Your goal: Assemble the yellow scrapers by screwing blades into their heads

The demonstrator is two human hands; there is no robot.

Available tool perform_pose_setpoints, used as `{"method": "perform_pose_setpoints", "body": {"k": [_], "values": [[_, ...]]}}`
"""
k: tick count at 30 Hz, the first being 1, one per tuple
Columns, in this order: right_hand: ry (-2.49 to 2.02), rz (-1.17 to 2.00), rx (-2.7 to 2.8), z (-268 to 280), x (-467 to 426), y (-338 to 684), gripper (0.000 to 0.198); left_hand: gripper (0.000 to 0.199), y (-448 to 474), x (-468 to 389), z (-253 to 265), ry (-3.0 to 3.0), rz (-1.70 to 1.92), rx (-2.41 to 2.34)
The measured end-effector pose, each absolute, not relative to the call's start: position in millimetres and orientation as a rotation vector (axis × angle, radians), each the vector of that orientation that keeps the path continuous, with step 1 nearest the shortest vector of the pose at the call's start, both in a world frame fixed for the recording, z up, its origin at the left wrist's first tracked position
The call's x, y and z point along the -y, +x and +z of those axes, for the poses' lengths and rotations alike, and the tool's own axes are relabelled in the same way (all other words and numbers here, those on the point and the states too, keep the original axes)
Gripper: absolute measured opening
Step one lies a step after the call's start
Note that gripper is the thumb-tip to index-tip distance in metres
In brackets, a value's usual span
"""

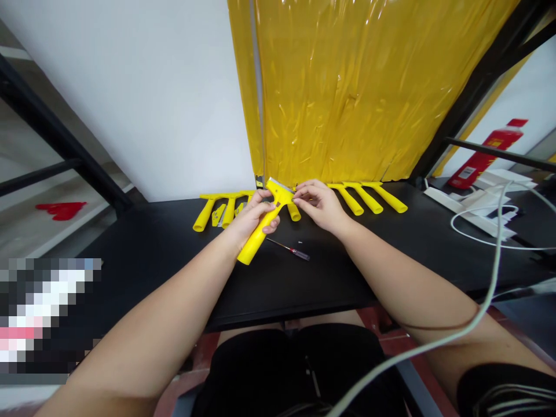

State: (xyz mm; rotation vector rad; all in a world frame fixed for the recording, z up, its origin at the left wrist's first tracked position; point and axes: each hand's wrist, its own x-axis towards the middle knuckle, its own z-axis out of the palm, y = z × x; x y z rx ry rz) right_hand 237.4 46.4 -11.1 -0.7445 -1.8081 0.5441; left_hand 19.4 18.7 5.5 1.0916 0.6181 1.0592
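My left hand (254, 220) is wrapped round the handle of a yellow scraper (252, 246), tilted with its T-shaped head up and its hollow handle end toward me. A thin metallic strip shows along the head's top edge. At the right end of that head, my right hand (319, 205) has thumb and fingers pinched together, touching it; any small part between the fingertips is hidden. Below the hands a screwdriver (299, 253) lies on the black table (269, 295), near a tiny silvery piece (300, 242).
More yellow scrapers lie along the back edge, some at left (204, 215) and several at right (369, 200). Small yellow plates (218, 215) rest among the left ones. A red bottle (486, 153), white power strips (469, 211) and a pale cable (495, 266) are at right.
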Motion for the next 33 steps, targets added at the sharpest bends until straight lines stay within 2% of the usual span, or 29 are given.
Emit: {"method": "perform_pose_setpoints", "body": {"k": [9, 13, 22, 29, 33], "values": [[-0.808, 0.443, 1.761, -8.4, -42.4, 231.0, 0.011, 0.039, 31.4, -3.9, 6.6, 1.351, 1.202, -0.630], [-0.854, 0.502, 1.664, -11.6, -45.1, 225.3, 0.018, 0.038, 33.8, -3.2, 2.0, 1.460, 1.256, -0.675], [-0.900, 1.018, 1.421, -20.7, -49.9, 211.5, 0.041, 0.037, 35.6, -6.5, -9.0, 1.553, 1.293, -0.739], [-0.832, 1.347, 1.298, -19.5, -48.2, 203.1, 0.038, 0.022, 35.7, -1.3, -4.6, 1.838, 1.287, -0.768], [-0.820, 1.504, 1.199, -17.5, -46.1, 202.5, 0.030, 0.026, 34.4, 0.8, -2.6, 1.799, 1.284, -0.759]]}}
